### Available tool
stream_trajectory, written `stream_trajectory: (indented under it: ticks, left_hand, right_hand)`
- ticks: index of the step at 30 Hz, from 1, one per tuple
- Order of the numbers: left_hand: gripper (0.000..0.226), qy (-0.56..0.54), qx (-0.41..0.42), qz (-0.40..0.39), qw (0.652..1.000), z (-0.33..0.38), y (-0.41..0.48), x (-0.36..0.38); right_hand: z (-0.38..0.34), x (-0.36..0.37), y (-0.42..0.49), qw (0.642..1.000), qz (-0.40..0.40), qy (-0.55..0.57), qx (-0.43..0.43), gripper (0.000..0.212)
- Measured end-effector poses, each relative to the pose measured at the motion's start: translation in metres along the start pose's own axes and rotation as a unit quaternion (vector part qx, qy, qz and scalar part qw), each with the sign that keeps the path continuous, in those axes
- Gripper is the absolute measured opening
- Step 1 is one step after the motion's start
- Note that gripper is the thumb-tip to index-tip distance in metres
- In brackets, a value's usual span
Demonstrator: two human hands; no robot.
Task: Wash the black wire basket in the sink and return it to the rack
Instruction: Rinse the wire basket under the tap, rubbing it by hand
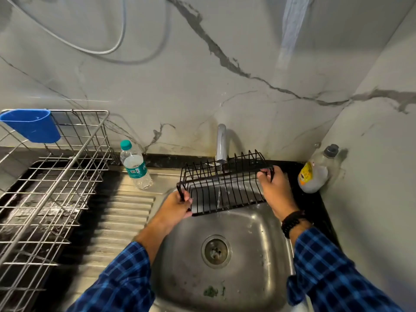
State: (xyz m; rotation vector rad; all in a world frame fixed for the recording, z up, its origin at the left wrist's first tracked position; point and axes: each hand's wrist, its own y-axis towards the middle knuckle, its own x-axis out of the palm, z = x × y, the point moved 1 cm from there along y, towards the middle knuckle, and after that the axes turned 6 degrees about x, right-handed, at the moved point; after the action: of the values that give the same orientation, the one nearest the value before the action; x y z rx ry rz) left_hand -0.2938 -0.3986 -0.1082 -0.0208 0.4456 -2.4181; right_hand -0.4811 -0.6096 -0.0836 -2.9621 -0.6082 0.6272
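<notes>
Both basket (pixel 225 183) ends gripped | L hand (pixel 177 207), R hand (pixel 275 190) | under tap (pixel 221 143)

The black wire basket (pixel 236 174) is up over the sink (pixel 258 239), held level-ish but tipped, long side across, its row of upright wire dividers fanning toward the wall. The left grip (pixel 180 208) curls round the near-left corner and the right grip (pixel 274 190) pinches the top rail at the far end. A thin stream of water (pixel 219 194) drops straight through its middle. Below, the steel sink basin is wet and stained, drain open at centre. Off to the left the silver wire rack (pixel 56 188) stands on a dark tray.
</notes>
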Motion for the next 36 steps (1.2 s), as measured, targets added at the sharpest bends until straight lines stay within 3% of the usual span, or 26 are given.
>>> stream_trajectory:
  ticks: [1,4,7,10,12,16,19,22,24,31,34,36]
  left_hand:
    - [0.015,0.035,0.009,-0.006,0.999,-0.001,0.001,-0.003]
    - [0.009,0.224,0.081,-0.014,0.971,-0.006,0.001,-0.017]
    - [0.031,0.372,0.123,0.079,0.916,-0.009,-0.002,-0.019]
    - [0.044,0.237,0.127,0.204,0.941,-0.008,-0.004,-0.011]
    - [0.043,0.072,0.113,0.216,0.967,0.002,-0.003,-0.002]
    - [0.04,-0.144,0.065,0.171,0.972,0.027,-0.004,0.011]
    - [0.043,-0.151,0.085,0.134,0.976,0.029,-0.003,0.015]
    - [0.045,-0.136,0.097,0.101,0.981,0.028,0.006,0.019]
    - [0.045,-0.122,0.11,0.062,0.985,0.03,0.015,0.021]
    - [0.051,-0.254,0.166,-0.02,0.953,0.045,0.062,0.035]
    - [0.048,-0.295,0.183,-0.02,0.938,0.042,0.08,0.04]
    - [0.048,-0.304,0.185,-0.021,0.934,0.04,0.087,0.041]
  right_hand:
    - [-0.002,-0.001,0.002,0.999,0.007,-0.04,-0.007,0.011]
    - [0.003,-0.003,0.013,0.985,0.036,-0.163,-0.038,0.028]
    - [0.008,0.002,0.022,0.97,0.055,-0.232,-0.046,0.039]
    - [-0.008,0.014,0.014,0.989,0.03,-0.142,-0.007,0.028]
    - [-0.013,0.023,0.01,0.987,0.019,-0.16,0.002,0.029]
    - [-0.008,0.048,-0.016,0.957,-0.006,-0.285,-0.058,0.054]
    - [-0.004,0.067,-0.053,0.92,-0.093,-0.347,-0.156,0.047]
    - [-0.006,0.089,-0.093,0.849,-0.278,-0.411,-0.182,0.05]
    - [-0.004,0.097,-0.099,0.82,-0.314,-0.44,-0.189,0.048]
    - [0.005,0.066,-0.039,0.779,-0.258,-0.525,-0.223,0.061]
    - [0.016,0.038,-0.016,0.791,-0.161,-0.552,-0.208,0.069]
    - [0.021,0.029,-0.009,0.816,-0.095,-0.553,-0.14,0.075]
